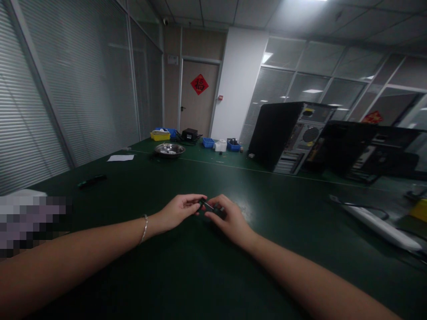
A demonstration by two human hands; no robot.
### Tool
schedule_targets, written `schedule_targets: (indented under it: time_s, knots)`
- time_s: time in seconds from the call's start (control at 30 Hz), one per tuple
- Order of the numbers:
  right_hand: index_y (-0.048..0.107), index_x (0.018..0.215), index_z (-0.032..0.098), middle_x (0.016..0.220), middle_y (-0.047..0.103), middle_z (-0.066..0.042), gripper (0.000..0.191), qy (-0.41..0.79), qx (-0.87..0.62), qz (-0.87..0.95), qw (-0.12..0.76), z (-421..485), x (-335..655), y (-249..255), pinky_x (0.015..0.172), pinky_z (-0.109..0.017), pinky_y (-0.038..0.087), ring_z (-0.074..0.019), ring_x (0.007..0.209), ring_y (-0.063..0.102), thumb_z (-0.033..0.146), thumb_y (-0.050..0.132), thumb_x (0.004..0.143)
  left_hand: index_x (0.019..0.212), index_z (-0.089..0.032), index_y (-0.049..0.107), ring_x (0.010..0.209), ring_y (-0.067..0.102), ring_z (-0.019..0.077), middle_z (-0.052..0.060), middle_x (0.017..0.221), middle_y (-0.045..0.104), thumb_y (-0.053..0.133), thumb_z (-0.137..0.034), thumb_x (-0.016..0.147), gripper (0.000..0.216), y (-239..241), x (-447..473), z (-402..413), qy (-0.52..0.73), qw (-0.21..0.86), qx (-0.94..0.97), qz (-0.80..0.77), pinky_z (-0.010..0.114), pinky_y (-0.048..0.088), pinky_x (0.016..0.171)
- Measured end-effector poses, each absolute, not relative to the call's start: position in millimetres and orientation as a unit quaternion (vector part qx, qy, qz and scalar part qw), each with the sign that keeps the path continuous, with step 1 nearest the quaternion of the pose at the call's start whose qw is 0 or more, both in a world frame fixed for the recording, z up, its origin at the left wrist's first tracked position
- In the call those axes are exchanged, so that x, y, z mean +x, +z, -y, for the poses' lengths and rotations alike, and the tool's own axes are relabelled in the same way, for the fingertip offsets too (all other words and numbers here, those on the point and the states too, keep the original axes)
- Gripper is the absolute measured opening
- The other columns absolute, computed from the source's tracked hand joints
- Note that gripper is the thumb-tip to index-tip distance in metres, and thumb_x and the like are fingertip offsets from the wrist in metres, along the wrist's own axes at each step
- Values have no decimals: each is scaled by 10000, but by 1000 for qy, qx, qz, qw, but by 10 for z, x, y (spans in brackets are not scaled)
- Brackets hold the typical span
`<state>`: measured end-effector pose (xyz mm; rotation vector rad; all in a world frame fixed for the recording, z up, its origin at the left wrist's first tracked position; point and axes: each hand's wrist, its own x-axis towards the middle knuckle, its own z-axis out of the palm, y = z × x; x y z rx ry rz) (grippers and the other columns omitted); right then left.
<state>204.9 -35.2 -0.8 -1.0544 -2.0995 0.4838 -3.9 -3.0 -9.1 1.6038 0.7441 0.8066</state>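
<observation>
Left hand (181, 208) pinches dark part (201, 203); right hand (232, 218) grips tool (219, 209) (screwdriver, probably), shaft (209, 206) toward part. Looks mid-job; what's done or left, can't tell.

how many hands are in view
2: the left hand and the right hand, together holding a small dark item above the table. The pixelated patch may hide more.

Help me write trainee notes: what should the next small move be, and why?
Perhaps hold the left hand steady and turn the right hand slightly: the left pinches a dark piece and the right grips a shaft pointing at it. Whether they meet is too small to tell.
</observation>
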Motion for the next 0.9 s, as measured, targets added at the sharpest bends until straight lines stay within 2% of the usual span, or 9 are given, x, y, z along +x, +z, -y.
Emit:
schedule_targets:
  time_s: [0.27, 0.47, 0.7, 0.9]
  knots:
    - [581, 1000, 199, 944, 587, -35, 124, 183, -410, 812, 372, 329, 2057, -49, 695, -257, 432, -152, 834, 540, 256, 531, 902, 1211, -119, 550, 1009, 603, 228, 124, 1129, 628, 556, -209, 855, 368, -62, -18, 45, 335, 540, 696, -335, 369, 489, 840]
    - [586, 966, 207, 897, 587, -31, 97, 157, -394, 822, 379, 297, 2082, -56, 710, -272, 434, -156, 816, 547, 211, 513, 902, 1187, -151, 477, 973, 622, 212, 90, 1004, 649, 553, -228, 869, 335, -104, -31, 38, 367, 557, 679, -307, 387, 483, 860]
    - [643, 961, 216, 921, 606, -48, 129, 144, -393, 826, 377, 281, 2062, -68, 744, -295, 456, -176, 871, 571, 199, 539, 888, 1125, -139, 601, 922, 629, 204, 96, 1056, 645, 553, -255, 868, 286, -139, -78, -5, 350, 533, 700, -322, 361, 493, 830]
    - [662, 940, 215, 905, 619, -49, 131, 133, -413, 822, 369, 260, 2065, -100, 706, -291, 462, -176, 838, 583, 217, 545, 883, 1104, -156, 653, 913, 623, 197, 93, 1091, 643, 536, -274, 876, 283, -142, -88, -20, 356, 505, 710, -337, 353, 498, 827]
